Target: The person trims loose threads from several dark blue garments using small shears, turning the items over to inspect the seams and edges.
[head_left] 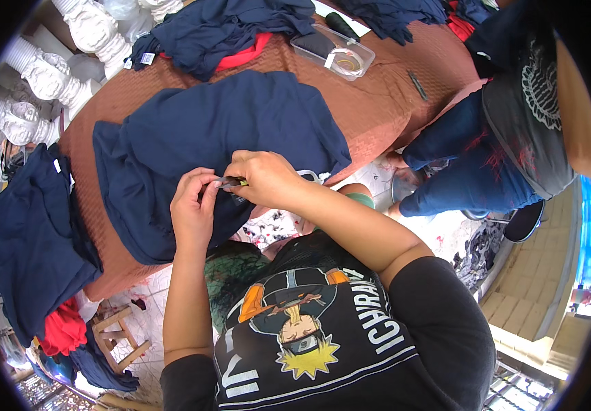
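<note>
While both hands meet near the middle of the frame, the left hand pinches a fold of the navy garment between thumb and fingers, and the right hand is closed around a small cutting tool with a dark tip and a yellow-green touch on it, pressed against that same fold; whether its blades are parted I cannot tell. The garment lies spread over the brown padded table, its near edge hanging toward the person; the work sits at that edge, so I judge the trimming to be under way on this piece rather than finished. At upper centre a heap of navy and red clothes lies beside a clear plastic tray; at far left another navy stack hangs, red cloth beneath it; which heap is done the picture does not show. At right a second person in jeans stands by the table.
</note>
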